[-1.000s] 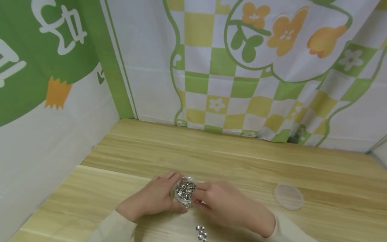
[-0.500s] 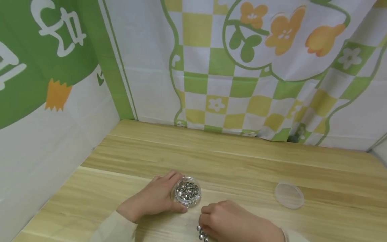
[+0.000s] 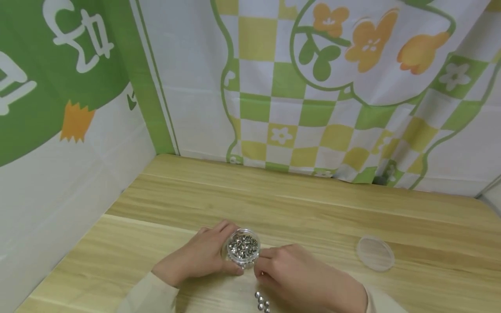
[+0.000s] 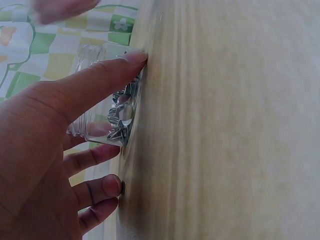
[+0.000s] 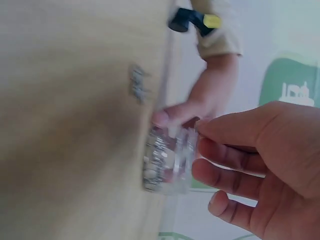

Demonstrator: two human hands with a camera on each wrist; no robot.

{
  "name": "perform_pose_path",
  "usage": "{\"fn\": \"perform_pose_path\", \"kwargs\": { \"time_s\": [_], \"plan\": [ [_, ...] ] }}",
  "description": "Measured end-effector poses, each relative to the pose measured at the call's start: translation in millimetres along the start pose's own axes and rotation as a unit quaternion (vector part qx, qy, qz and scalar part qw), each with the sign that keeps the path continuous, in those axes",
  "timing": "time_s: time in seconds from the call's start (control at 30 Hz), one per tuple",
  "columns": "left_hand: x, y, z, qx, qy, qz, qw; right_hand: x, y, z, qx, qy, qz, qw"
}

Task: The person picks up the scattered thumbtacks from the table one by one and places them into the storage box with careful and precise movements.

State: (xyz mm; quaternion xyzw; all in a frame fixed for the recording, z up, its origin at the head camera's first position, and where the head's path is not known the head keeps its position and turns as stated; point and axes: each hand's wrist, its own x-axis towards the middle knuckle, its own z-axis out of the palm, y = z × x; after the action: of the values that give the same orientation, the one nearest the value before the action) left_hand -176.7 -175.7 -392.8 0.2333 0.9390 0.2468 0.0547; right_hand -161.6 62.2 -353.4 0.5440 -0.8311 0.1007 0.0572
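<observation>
My left hand (image 3: 207, 252) holds a clear screw-necked jar (image 4: 95, 95) on the table, thumb on one side and fingers on the other. Inside are many small shiny silver pieces (image 3: 244, 247). On the table in front of the jar lies a little group of round-headed silver pieces (image 3: 261, 301); thin points on them in the right wrist view resemble thumbtacks. My right hand (image 3: 289, 271) is at the jar's right side, fingers bent loosely. In the right wrist view its thumb and fingertips are near the jar's mouth, and nothing shows between them.
A clear round lid (image 3: 375, 253) lies flat on the wooden table (image 3: 195, 191), to the right of the hands. Patterned cloth (image 3: 289, 87) hangs along the back edge, and a green and white cloth (image 3: 78, 174) hangs at the left.
The right hand went from the jar's mouth down to the group of silver pieces, then back up beside the jar. Some pieces in the group shifted slightly. The left hand kept its hold.
</observation>
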Motion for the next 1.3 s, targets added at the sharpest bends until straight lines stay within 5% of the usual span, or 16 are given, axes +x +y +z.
{"fn": "perform_pose_path", "kwargs": {
  "time_s": [0.33, 0.73, 1.3],
  "plan": [
    [0.8, 0.0, 0.5, -0.001, -0.015, -0.002, 0.9999, 41, 16, -1, 0.045, 0.026, 0.041, 0.998],
    [0.1, 1.8, -1.5, -0.017, -0.016, -0.006, 0.9997, 57, 22, 3, 0.042, 0.016, 0.054, 0.998],
    [0.2, 2.5, -2.5, 0.014, -0.001, 0.006, 0.9999, 4, 2, 8, 0.008, -0.002, 0.007, 1.000]
  ]
}}
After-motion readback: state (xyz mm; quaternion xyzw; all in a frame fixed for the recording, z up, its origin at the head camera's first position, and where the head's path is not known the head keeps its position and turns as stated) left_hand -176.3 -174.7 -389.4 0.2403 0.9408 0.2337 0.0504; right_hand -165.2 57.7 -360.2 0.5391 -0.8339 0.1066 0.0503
